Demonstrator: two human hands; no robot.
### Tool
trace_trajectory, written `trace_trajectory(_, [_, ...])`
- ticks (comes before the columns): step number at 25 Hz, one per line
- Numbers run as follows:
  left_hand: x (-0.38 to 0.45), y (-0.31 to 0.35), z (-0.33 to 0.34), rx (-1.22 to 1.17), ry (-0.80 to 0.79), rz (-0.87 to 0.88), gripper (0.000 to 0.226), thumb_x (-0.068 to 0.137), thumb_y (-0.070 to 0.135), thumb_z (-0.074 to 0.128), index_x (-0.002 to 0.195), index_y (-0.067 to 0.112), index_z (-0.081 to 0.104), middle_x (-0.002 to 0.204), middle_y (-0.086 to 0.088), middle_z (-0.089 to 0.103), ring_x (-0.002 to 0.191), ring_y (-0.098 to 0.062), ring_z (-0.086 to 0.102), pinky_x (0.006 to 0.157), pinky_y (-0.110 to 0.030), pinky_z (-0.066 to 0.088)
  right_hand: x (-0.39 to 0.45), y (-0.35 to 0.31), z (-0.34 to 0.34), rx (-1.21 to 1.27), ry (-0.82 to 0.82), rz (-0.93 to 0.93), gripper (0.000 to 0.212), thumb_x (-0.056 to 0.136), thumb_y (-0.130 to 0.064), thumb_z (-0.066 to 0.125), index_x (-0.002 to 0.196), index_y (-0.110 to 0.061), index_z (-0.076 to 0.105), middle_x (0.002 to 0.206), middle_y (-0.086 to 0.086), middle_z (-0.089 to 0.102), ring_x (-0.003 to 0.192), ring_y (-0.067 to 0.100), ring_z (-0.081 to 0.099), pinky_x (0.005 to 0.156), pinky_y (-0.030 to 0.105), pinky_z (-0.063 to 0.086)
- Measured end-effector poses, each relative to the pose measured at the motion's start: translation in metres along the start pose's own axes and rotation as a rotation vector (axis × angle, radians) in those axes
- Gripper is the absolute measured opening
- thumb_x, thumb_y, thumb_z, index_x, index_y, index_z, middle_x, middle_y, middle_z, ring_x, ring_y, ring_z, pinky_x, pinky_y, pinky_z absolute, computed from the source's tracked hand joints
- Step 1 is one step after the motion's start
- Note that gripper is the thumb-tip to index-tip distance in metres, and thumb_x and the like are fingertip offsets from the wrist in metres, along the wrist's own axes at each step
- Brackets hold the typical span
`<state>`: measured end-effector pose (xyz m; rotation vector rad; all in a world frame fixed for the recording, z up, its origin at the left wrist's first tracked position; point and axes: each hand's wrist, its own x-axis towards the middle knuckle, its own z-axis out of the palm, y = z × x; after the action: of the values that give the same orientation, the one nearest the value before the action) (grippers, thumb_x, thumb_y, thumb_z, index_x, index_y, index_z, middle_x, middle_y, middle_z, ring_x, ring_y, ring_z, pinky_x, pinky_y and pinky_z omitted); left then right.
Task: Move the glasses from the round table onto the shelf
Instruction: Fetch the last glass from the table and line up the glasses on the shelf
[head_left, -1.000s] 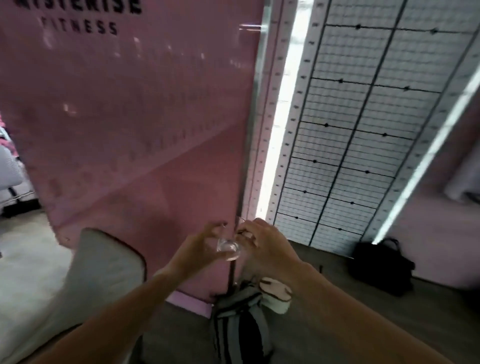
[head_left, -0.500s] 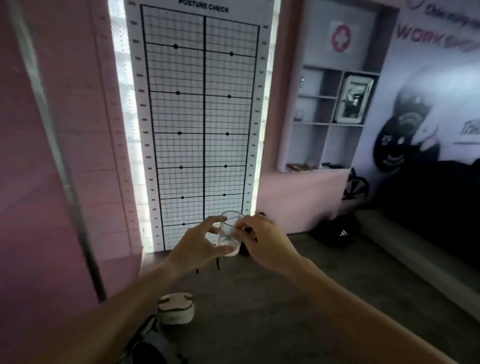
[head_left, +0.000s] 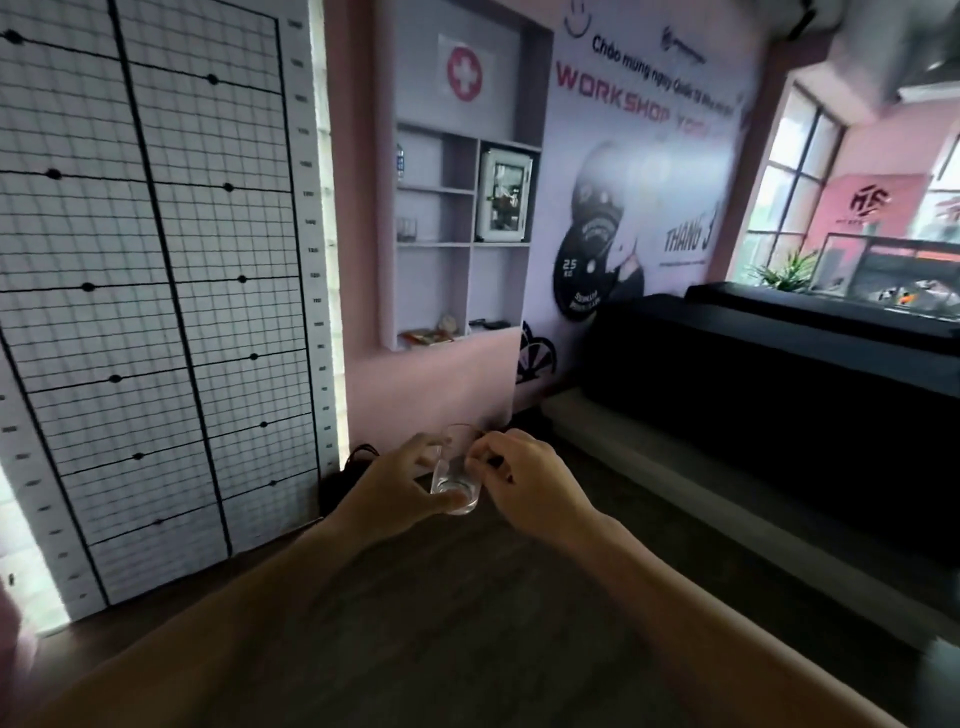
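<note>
Glass: a clear, short tumbler (head_left: 457, 475) is pinched between left hand (head_left: 397, 491) and right hand (head_left: 524, 486); slippage risked before the grey wall shelf (head_left: 436, 244) is reached.

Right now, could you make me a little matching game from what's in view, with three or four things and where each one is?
Things:
1. clear drinking glass
2. white cabinet with a glass door
3. red cross sign
4. large posture grid chart

Places:
A. top of the shelf recess
B. on the wall, far left
C. between left hand and right hand
D. upper right shelf compartment

Pairs: 1-C, 2-D, 3-A, 4-B
</note>
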<state>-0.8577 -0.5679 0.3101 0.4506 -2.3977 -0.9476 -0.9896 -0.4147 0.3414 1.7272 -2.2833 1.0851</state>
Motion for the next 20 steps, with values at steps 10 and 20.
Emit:
trace_trajectory(10, [0.19,-0.067,0.001,-0.022,-0.091,0.105,0.07,0.065,0.05,0.085,0.124,0.045,0.047,0.115,0.015,0.063,0.1,-0.003,0.064,0.076,-0.025,0.059,0.139,0.082,0.012,-0.027,0.127,0.108,0.015,0.092,-0.039,0.06,0.106,-0.036,0.065,0.097,-0.004,0.063,0.081,0.015,0.065,0.077,0.039,0.057])
trace_trajectory(20, [0.355,-0.094,0.059,-0.087,-0.092,0.076,0.072,0.068,0.038,0.088,0.13,0.023,0.054,0.117,0.007,0.064,0.093,-0.004,0.063,0.086,-0.028,0.055,0.253,0.215,0.0,-0.025,0.149,0.131,0.015,0.09,-0.035,0.063,0.102,-0.03,0.069,0.095,-0.004,0.064,0.078,0.014,0.063,0.077,0.039,0.056])
